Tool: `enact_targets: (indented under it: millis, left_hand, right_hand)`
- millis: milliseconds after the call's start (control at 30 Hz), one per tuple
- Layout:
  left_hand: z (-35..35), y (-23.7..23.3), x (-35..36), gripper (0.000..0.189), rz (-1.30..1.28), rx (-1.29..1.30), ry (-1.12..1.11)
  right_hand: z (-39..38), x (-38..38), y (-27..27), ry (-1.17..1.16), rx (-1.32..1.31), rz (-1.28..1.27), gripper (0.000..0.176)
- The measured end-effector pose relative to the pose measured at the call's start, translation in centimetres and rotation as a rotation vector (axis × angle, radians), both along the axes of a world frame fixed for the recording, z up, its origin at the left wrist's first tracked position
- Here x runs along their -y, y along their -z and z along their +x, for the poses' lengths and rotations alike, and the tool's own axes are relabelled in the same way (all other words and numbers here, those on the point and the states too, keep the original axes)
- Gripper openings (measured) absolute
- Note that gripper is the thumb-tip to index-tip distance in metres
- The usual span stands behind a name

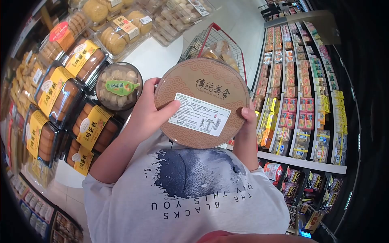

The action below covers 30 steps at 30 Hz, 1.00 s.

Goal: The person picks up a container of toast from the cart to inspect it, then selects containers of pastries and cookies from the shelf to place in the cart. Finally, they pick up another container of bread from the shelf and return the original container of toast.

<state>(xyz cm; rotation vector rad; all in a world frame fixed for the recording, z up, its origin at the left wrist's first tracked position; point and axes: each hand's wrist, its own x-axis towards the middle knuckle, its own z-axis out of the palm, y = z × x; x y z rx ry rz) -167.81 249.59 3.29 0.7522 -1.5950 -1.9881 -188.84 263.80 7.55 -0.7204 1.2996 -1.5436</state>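
Well out to the left of my left hand (146, 112), yellow-banded cake packs (53, 91) stood stacked, crowding that flank. Closer in, just beside those left fingers, came a round tub (118, 87) with a green label, a slim gap off, and the white tabletop (156, 52) showed past my knuckles.

Then the hold itself! My left thumb lay along the printed face, its tip overlapping the edge of a white label (200, 115), while the other left fingers wrapped the rim and ran out of sight behind. Between my two hands, right in front of my chest, was the round box (202, 71), clamped from both sides, its printed face toward me. Being round, it offered no long axis; the label did, running from left thumb toward right hand and dipping on the way. Neither hand was nearer: both had contact.

Beyond the far rim a shopping cart (206, 40) poked out, partly hidden; at the near rim my shirt (198, 174) came up close, so little room showed that way.

And over to my right hand (248, 121), gripping the opposite edge, thumb at the rim, fingers tucked where I couldn't see them! Outward from it lay the roomier side: pale floor (237, 22) ahead, then shelves (304, 162) of packets, well apart from my knuckles.
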Motion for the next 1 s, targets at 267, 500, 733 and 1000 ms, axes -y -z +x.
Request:
enact_targets:
  millis: [267, 500, 733, 1000]
  left_hand:
    - [0.04, -0.07, -0.24, 0.058, 0.015, 0.015, 0.017]
    - [0.05, 0.08, -0.48, 0.059, -0.021, 0.013, 0.016]
    - [0.24, -0.43, -0.75, 0.059, -0.017, 0.037, 0.025]
    - [0.11, -0.21, -0.95, 0.061, -0.03, 0.06, 0.033]
  right_hand:
    - [0.08, -0.17, 0.0, -0.008, -0.003, -0.004, 0.085]
    - [0.17, -0.37, -0.14, -0.009, -0.005, -0.008, 0.085]
    - [0.24, -0.59, 0.0, 0.002, -0.01, -0.003, 0.086]
    - [0.04, -0.96, 0.47, -0.003, 0.029, 0.015, 0.087]
